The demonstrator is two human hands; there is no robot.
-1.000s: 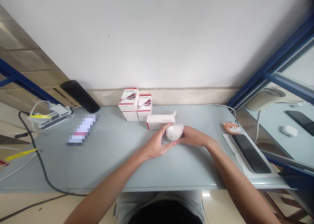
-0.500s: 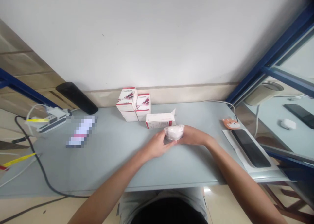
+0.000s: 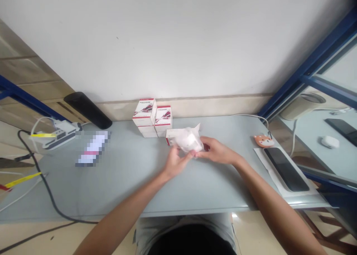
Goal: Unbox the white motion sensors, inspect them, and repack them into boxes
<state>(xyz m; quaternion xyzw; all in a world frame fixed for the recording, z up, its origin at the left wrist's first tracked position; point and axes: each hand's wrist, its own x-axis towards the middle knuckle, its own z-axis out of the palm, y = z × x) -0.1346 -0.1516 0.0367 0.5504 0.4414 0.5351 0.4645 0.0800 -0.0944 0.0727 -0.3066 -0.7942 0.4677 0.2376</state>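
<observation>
Hands [image 3: 175,162] cup a white bundle [image 3: 189,139] from both sides.

white wrapped bundle [image 3: 188,139] between left fingers [image 3: 188,157] and right fingers [image 3: 202,155], open-flapped box [image 3: 170,133] behind

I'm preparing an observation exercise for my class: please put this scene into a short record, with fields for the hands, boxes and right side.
left hand: holds the white wrapped item
right hand: holds the same item from its right
nearest box: partly hidden behind the item, flap raised
further back: box stack, another box beside it
right side: orange animal-faced case; dark-screened device on white sheet
</observation>
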